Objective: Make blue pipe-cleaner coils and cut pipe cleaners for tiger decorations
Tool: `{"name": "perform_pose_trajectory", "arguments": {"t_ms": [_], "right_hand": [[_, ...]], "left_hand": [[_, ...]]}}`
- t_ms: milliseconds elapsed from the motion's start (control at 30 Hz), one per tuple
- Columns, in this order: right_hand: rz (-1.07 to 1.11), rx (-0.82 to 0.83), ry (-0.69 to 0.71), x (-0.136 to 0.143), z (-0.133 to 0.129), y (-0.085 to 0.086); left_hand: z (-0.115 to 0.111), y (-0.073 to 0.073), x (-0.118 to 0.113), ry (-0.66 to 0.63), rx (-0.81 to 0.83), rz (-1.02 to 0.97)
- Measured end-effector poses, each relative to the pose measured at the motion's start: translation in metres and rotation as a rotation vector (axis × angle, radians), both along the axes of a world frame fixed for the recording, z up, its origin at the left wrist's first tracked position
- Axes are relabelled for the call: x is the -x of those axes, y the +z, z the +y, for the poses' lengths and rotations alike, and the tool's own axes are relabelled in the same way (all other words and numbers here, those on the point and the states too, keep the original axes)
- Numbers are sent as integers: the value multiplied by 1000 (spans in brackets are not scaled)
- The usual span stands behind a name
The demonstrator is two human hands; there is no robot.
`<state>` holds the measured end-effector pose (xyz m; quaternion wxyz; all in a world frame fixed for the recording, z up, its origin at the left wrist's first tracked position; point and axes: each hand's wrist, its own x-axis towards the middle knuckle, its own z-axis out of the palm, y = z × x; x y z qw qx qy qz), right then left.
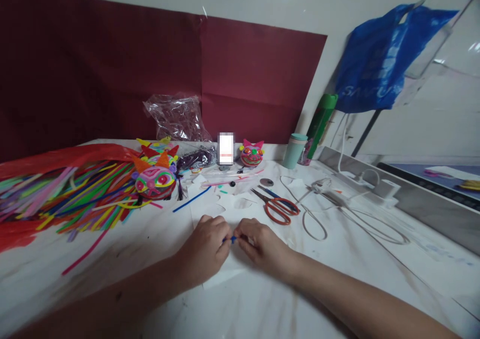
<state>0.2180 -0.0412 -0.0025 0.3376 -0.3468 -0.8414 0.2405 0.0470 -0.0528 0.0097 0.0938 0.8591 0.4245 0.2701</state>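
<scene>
Two bare hands, left and right, meeting over a white paper sheet on the desk. Clock hub: the point where they meet.

One small blue piece, at the hub: the fingers of both hands pinched together on it, one from each side, most of it covered; its shape cannot be told. Handling, as judged: light pinch, tips near the exposed part, forearms steady, small movements so as not to crush it.

One blue strip, loose, between 10 and 11 o'clock.

One pair of orange-handled scissors, between 1 and 2; points aimed towards 11, best kept clear of the knuckles.

White cable, looped, near 3; likely snag for right-hand travel.

One strip bundle, between 9 and 10, bounding the left.

Freest room: 6 o'clock, bare desk.
</scene>
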Motion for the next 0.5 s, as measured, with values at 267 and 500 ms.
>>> {"name": "perform_pose_trajectory", "arguments": {"t_ms": [267, 500], "right_hand": [[454, 517, -19, 7, 3, -5], [207, 220, -82, 3, 2, -6]], "left_hand": [[-2, 1, -6, 137, 168, -410], [3, -4, -2, 120, 201, -212]]}}
